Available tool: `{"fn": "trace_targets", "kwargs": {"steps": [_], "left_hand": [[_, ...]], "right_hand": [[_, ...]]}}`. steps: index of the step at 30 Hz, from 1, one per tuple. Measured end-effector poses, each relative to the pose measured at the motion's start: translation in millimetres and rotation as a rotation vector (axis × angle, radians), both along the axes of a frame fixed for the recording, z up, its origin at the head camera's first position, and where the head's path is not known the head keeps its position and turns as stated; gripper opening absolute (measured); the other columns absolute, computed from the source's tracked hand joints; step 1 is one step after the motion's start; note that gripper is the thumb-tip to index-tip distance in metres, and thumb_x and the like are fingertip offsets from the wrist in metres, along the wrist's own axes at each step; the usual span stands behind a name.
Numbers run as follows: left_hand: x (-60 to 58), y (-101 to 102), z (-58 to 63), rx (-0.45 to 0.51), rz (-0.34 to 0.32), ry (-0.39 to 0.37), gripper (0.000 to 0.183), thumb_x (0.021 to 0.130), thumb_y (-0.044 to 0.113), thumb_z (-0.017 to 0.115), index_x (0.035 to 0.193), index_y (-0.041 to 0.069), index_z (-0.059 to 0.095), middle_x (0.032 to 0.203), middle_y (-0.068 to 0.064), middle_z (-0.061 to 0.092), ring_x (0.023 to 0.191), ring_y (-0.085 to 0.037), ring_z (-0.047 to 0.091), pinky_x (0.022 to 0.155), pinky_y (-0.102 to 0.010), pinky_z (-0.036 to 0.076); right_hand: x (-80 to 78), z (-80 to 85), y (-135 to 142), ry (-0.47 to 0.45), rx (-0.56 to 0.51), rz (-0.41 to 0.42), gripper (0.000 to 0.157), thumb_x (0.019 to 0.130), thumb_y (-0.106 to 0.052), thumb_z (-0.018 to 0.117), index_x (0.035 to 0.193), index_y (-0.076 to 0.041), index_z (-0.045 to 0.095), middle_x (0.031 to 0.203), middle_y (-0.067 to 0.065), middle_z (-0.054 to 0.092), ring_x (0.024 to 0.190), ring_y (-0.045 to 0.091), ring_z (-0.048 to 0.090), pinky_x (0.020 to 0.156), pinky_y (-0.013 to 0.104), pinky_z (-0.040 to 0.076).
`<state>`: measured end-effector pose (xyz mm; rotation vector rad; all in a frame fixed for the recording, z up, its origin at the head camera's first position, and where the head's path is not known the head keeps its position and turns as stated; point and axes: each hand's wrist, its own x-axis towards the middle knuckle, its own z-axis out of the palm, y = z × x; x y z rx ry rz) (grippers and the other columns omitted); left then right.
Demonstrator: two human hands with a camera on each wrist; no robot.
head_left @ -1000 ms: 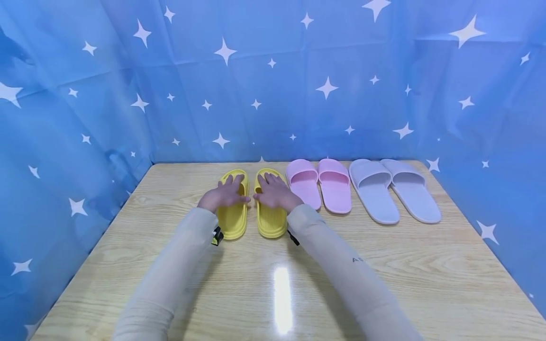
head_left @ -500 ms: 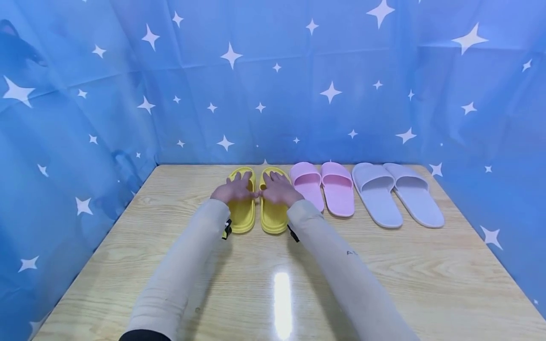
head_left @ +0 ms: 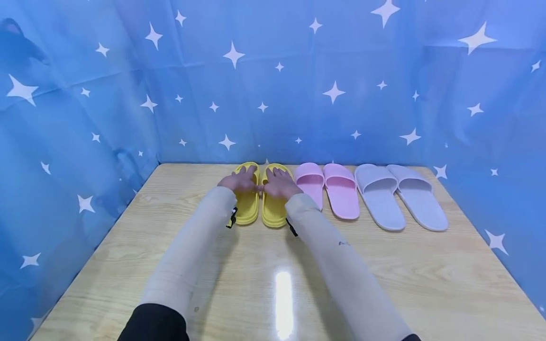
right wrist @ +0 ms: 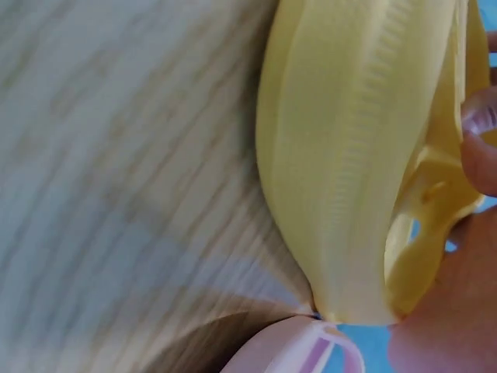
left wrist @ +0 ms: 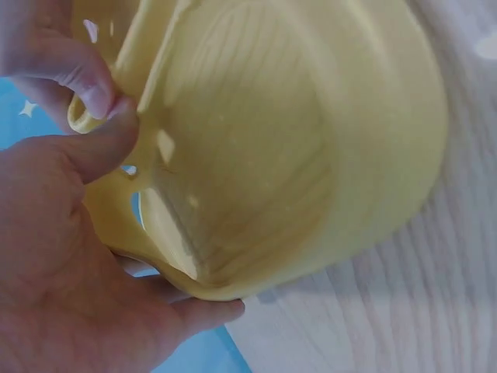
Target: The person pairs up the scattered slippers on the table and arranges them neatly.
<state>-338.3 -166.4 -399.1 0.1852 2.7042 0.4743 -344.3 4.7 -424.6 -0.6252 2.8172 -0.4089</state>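
Two yellow slippers stand side by side at the table's back edge, toes pointing at the curtain. My left hand (head_left: pixel 240 181) grips the left yellow slipper (head_left: pixel 247 208) around its strap. The left wrist view shows that hand's thumb at the inner side and fingers under the outer edge of the slipper (left wrist: pixel 256 132). Over the strap of the right yellow slipper (head_left: pixel 274 213), my right hand (head_left: pixel 281 184) holds on in the same way. Both thumbs meet between the slippers. In the right wrist view the slipper's heel part (right wrist: pixel 349 140) shows, with my hand (right wrist: pixel 450 287) at the edge.
A pair of pink slippers (head_left: pixel 342 201) lies directly right of the yellow pair, very near it. Farther right lies a pale lavender pair (head_left: pixel 384 208). The wooden table (head_left: pixel 239 284) ends at a blue star-patterned curtain (head_left: pixel 273 118).
Both hands have slid the yellow slippers back toward the curtain. The left slipper has come closer to the right one, narrowing the gap. The head view has shifted slightly.
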Motion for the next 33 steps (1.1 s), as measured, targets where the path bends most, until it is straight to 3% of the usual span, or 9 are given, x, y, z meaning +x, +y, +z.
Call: {"fn": "trace_targets", "kwargs": {"steps": [8,21,26,33], "left_hand": [[-7.2,1.6,-5.2,-0.008,0.013,0.010,0.089,0.099,0.056,0.061,0.167,0.026,0.012,0.175,-0.018,0.003,0.156,-0.056,0.008,0.122,-0.073,0.020],[-23.3,2.6,4.1,-0.078,0.003,-0.039,0.090,0.098,0.056,0.062,0.167,0.029,0.011,0.175,-0.017,0.001,0.156,-0.055,0.014,0.123,-0.068,0.025],[-19.6,2.4,5.8,-0.069,0.001,-0.042,0.089,0.099,0.056,0.060,0.167,0.028,0.011,0.175,-0.018,-0.001,0.156,-0.056,0.011,0.124,-0.068,0.022],[-14.4,3.6,8.1,-0.005,0.023,-0.058,0.088,0.100,0.053,0.060,0.168,0.028,0.008,0.175,-0.019,-0.006,0.156,-0.056,0.002,0.123,-0.073,0.015]], "right_hand": [[-5.5,0.4,-0.2,-0.063,-0.008,-0.021,0.082,0.107,-0.052,0.039,0.166,-0.004,0.010,0.174,0.019,0.010,0.163,0.035,0.007,0.133,0.048,0.002],[-16.4,3.3,0.0,-0.109,-0.074,-0.046,0.086,0.104,-0.054,0.043,0.166,-0.005,0.009,0.174,0.020,0.007,0.163,0.034,0.005,0.133,0.048,0.000],[-14.2,1.8,-1.2,-0.082,-0.071,-0.052,0.090,0.104,-0.061,0.042,0.166,-0.005,0.010,0.174,0.020,0.007,0.163,0.035,0.005,0.133,0.048,0.001],[-6.3,1.5,3.4,0.043,0.011,-0.016,0.076,0.108,-0.053,0.039,0.166,-0.008,0.018,0.173,0.022,0.014,0.162,0.038,0.011,0.132,0.053,0.008]]}}
